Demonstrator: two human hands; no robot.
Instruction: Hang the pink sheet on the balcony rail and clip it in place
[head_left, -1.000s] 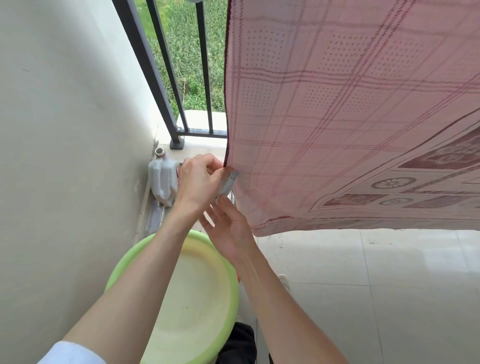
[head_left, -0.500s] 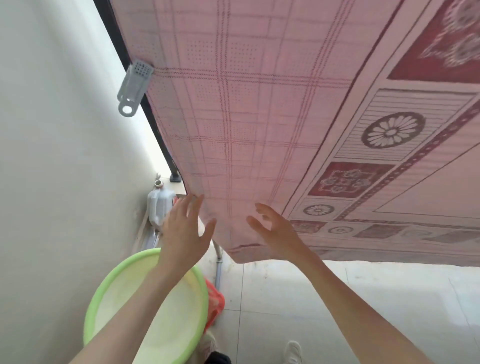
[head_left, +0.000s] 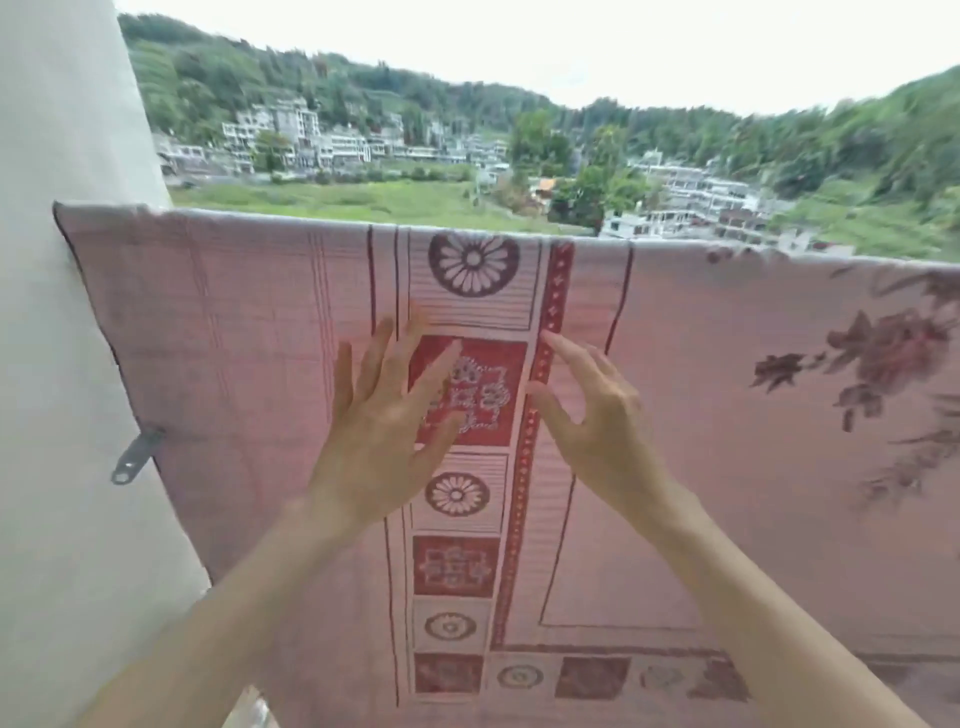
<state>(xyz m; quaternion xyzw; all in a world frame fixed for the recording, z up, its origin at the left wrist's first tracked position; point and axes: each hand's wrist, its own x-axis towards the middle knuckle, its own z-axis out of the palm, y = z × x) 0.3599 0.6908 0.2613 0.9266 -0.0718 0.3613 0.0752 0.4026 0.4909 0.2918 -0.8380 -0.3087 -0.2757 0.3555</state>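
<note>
The pink patterned sheet (head_left: 727, 395) hangs draped over the balcony rail, which it hides; its folded top edge runs across the view. A grey clip (head_left: 136, 455) grips the sheet's left edge beside the wall. My left hand (head_left: 387, 415) is raised in front of the sheet's red patterned band with fingers spread and straight, holding nothing. Just to its right, my right hand (head_left: 587, 410) has loosely bent fingers and an extended forefinger, also holding nothing. Whether either hand touches the cloth cannot be told.
A white wall (head_left: 57, 364) closes off the left side, right against the sheet's edge. Beyond the rail lie a green field, houses and wooded hills. A sliver of floor shows at the bottom left.
My view has swung up from the sheet's lower part and the basin to the rail top. Both hands have risen, let go of the clip, and are now spread before the sheet.
</note>
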